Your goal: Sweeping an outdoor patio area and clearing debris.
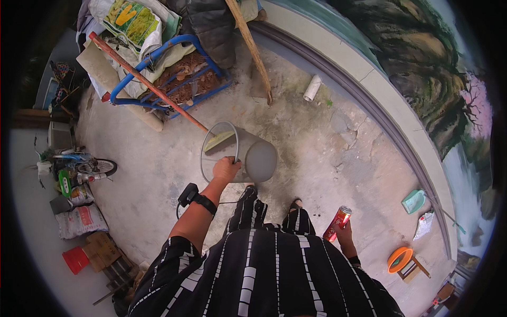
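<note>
My left hand (226, 169) grips the rim of a grey mesh wastebasket (259, 138). The basket is tilted on its side, its round mouth facing left and its base to the right. Through the mesh shows the pale yellowish head (219, 141) of a tool with a long reddish handle (148, 84), whose upper part leans across a blue metal frame. Low at my right side, my right hand (345, 237) is closed around a red drink can (338, 222), held upright at a slant.
Sacks (132, 23) and brown debris lie on the blue-framed cart (166, 43). A wooden pole (253, 55) and a white tube (313, 88) are ahead. A bicycle (93, 166) stands left. A dustpan (414, 201) and an orange basin (400, 260) on a stool are right.
</note>
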Demonstrator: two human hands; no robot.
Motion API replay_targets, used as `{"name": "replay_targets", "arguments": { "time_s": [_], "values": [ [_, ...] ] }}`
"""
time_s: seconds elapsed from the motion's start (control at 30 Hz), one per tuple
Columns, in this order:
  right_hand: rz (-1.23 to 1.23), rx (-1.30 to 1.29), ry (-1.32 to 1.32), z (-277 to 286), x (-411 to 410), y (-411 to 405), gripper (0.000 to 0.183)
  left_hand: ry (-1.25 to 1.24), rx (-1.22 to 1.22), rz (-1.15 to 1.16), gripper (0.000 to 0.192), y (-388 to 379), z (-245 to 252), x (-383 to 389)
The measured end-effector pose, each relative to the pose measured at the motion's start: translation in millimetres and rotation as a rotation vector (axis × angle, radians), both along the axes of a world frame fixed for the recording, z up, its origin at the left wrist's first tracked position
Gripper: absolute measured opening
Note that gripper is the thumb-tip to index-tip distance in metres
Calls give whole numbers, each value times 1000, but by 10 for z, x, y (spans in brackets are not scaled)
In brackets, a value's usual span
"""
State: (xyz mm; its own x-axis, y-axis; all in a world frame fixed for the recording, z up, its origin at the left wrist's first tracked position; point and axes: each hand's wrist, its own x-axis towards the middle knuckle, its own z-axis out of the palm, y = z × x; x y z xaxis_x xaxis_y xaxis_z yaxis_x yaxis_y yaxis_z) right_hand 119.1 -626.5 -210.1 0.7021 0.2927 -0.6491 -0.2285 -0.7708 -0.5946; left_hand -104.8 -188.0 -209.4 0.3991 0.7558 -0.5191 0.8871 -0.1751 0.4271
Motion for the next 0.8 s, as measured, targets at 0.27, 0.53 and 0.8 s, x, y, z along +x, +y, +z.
{"name": "replay_targets", "arguments": {
  "time_s": [0.27, 0.53, 0.8],
  "values": [
    [2, -86, 33, 140, -226, 478, 46, 236, 202, -248, 25, 913, -476, 538],
    [-113, -191, 170, -463, 268, 480, 49, 278, 260, -198, 23, 1665, -1237, 949],
    [-195, -155, 261, -706, 675, 766, 51, 389, 392, -141, 20, 2228, -2312, 1191]
  ]
}}
